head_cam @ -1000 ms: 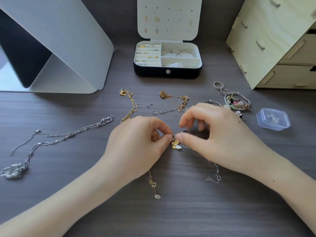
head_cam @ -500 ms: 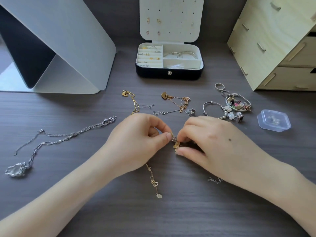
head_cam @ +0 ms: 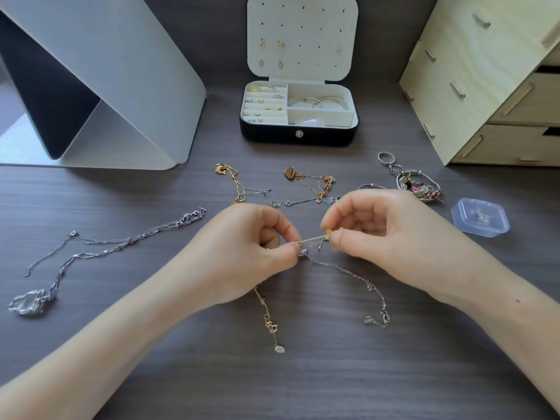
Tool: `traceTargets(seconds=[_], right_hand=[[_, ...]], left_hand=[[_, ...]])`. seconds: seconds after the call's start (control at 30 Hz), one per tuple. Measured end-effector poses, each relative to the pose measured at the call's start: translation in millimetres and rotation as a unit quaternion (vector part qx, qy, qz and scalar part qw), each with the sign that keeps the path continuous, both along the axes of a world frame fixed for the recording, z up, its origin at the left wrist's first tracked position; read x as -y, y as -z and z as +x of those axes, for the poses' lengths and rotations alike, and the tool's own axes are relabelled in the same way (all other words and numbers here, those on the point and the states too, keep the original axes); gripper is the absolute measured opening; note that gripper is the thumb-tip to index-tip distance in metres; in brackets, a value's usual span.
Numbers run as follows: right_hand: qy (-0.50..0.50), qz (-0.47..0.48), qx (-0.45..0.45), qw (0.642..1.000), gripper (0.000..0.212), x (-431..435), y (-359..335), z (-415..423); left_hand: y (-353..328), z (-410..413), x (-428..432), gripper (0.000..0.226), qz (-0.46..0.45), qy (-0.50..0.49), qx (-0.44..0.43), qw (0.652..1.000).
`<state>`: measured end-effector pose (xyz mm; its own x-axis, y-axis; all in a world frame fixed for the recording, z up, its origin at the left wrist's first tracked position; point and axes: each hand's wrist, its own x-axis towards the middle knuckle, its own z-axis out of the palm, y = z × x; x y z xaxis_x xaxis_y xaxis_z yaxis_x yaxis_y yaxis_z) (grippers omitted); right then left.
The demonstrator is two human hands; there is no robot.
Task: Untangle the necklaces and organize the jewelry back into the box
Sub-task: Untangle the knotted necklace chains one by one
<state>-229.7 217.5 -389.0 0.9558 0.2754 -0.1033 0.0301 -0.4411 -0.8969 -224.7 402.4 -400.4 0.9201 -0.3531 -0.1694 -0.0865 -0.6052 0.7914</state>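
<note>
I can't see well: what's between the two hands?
Head view: a short taut piece of gold chain, pinched by left hand and right hand, silver chain tangled just under it.

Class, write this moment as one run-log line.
phase: untangling | left hand: pinches gold chain | right hand: pinches gold pendant | silver chain: trails onto desk | jewelry box: open

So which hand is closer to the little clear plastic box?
Right. The right hand is just left of the clear plastic box; the left hand is even farther left.

Matt dark woodgrain table [head_cam: 303,389], shiny gold and silver metal chains [head_cam: 115,247] (fine links), translucent plastic case [head_cam: 480,221], pale plywood drawers [head_cam: 485,80]
</note>
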Motion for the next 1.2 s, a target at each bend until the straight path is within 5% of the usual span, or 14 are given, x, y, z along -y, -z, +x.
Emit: traceTargets(seconds=[1.2], right_hand=[[0.031, 0.049, 0.08, 0.995, 0.027, -4.5, 4.1, -1.3]], left_hand=[[-5.2, -2.2, 3.6, 0.002, -0.192, -0.083, -0.11, 0.972]])
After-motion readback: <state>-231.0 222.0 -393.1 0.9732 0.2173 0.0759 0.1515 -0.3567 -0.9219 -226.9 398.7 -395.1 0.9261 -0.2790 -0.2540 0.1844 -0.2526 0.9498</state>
